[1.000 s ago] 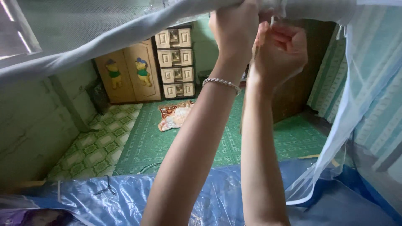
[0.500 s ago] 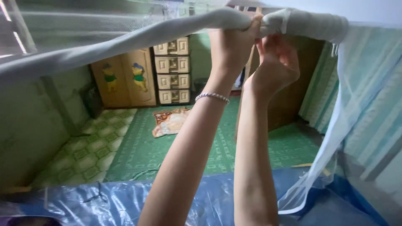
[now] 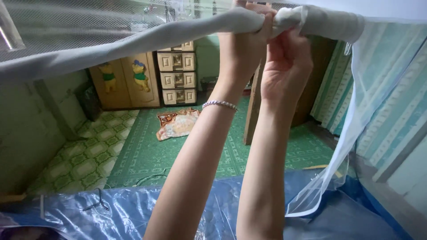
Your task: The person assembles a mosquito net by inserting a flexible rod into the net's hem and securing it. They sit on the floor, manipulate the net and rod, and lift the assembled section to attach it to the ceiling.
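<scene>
Mosquito net (image 3: 133, 42): judged light, soft and easily snagged; best taken at its thick rolled edge, not the fine mesh. White, sheer, bunched into a roll overhead, a loose panel hung at right. The roll is gripped by the closed left hand (image 3: 243, 42) and pinched by the right hand (image 3: 287, 62). Below are noted blue plastic sheeting (image 3: 111, 213) and a green patterned floor (image 3: 147, 151).

Rolled mosquito net (image 3: 133, 42) blocks overhead; hanging net panel (image 3: 351, 133) closes the right; open air below the roll, left of both arms.
</scene>
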